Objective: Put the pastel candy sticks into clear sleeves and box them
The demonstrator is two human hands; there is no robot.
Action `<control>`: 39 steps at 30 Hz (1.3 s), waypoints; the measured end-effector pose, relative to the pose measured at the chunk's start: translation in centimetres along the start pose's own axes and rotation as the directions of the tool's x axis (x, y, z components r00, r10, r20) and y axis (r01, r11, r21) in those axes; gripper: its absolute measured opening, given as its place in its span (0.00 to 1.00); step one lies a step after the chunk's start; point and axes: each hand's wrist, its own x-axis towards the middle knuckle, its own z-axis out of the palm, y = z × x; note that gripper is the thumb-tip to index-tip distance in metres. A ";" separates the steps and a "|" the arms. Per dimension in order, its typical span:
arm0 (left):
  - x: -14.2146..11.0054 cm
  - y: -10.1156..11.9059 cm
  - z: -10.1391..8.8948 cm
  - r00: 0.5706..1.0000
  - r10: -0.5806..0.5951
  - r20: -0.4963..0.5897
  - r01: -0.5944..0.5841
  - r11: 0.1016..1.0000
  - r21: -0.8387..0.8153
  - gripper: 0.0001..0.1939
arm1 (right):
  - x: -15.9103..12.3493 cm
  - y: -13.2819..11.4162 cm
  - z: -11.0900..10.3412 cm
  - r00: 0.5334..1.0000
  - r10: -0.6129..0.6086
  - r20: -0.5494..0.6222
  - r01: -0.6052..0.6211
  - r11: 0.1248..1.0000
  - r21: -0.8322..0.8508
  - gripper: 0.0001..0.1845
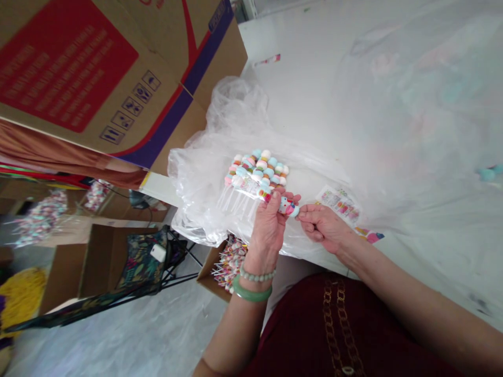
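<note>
Maroon top: filling the lower edge, chain print running down it [306,324].
Left hand [271,209]: curling closed around a wrapped piece [288,206]; a green bangle [251,292] is ringing the forearm.
Right hand [326,226]: pinching the same piece's end, thumb against forefinger.
Gap: hands are nearly meeting, the piece bridging them.
Candy skewers [259,166]: lying just beyond the left hand on clear plastic [231,104].
White table [298,99]: stretching ahead beneath everything.
Printed carton [157,36]: standing upper left.
Folding chair [143,262]: sitting on the floor, left.
</note>
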 end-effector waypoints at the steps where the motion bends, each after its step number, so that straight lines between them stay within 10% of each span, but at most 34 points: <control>1: -0.1 -0.1 0.0 1.000 -0.001 -0.001 0.001 1.000 0.001 0.15 | 0.0 0.1 0.2 1.000 -0.022 -0.004 0.022 1.000 -0.015 0.09; 8: 0.8 1.2 -0.9 0.997 -0.078 0.022 0.079 0.994 -0.078 0.09 | -0.8 -0.2 0.5 0.998 -0.043 0.048 0.048 0.993 -0.104 0.08; 19: 1.6 2.7 -1.0 0.959 0.228 -0.170 -0.207 0.969 0.133 0.14 | -0.3 0.2 0.6 0.986 -0.153 -0.072 0.122 0.938 -0.326 0.08; 26: 1.3 3.3 -1.2 0.961 0.205 -0.186 -0.125 0.920 0.372 0.19 | -0.7 -0.1 0.6 0.907 -0.416 -0.061 0.224 0.601 -0.768 0.09; 33: 1.6 2.4 -1.1 0.997 0.045 -0.063 -0.028 0.969 0.247 0.17 | -0.9 -0.2 0.7 0.758 -0.649 0.062 0.401 0.389 -0.829 0.07; 36: 1.7 2.2 -1.0 0.996 0.072 -0.053 -0.061 0.979 0.192 0.16 | -1.0 -0.2 0.8 0.801 -0.599 -0.002 0.336 0.453 -0.825 0.09; 39: 1.5 2.1 -0.9 0.998 0.047 0.049 -0.054 0.987 0.153 0.15 | -1.1 -0.4 0.8 0.925 -0.377 -0.045 0.270 0.737 -0.620 0.10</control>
